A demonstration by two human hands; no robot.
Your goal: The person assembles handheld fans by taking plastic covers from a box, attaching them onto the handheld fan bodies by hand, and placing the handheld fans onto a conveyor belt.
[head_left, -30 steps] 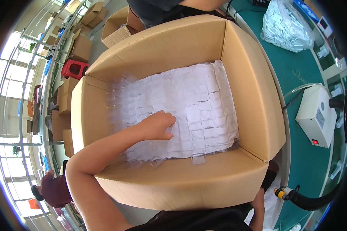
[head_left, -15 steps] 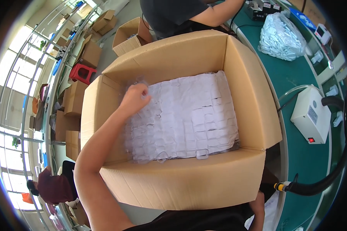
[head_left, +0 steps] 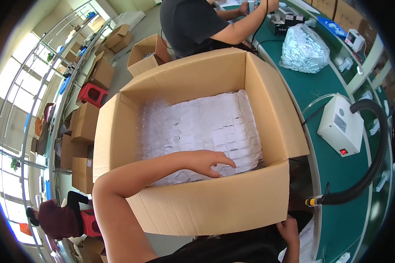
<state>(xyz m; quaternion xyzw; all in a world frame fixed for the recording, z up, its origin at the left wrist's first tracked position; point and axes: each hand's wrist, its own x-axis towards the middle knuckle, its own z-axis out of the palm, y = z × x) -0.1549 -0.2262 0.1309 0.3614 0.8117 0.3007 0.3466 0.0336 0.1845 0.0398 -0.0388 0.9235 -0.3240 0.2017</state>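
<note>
A large open cardboard box (head_left: 210, 206) stands in front of me. Inside it lies a whitish layer (head_left: 202, 116) of small rectangular pieces in rows, with slits and gaps between them. Clear, shiny plastic (head_left: 156, 125) covers the left part of this layer. My left hand (head_left: 213, 163) reaches over the near right part, thumb and fingers apart, holding nothing I can see. Left of its wrist, a small clear rounded piece (head_left: 182, 176) lies near the box's front wall. My right hand (head_left: 289, 230) is low beside the box's near right corner; its fingers are partly hidden.
On the green bench (head_left: 338, 175) to the right are a white device (head_left: 342, 125) with a black hose (head_left: 360, 197) and a clear bag of pale parts (head_left: 303, 48). A co-worker (head_left: 193, 26) sits beyond the box. Cartons (head_left: 82, 120) and a red stool (head_left: 92, 93) are at the left.
My left hand has moved from the layer's far left to its near right, and its fingers have opened out. The right hand shows more. The view has shifted slightly.
</note>
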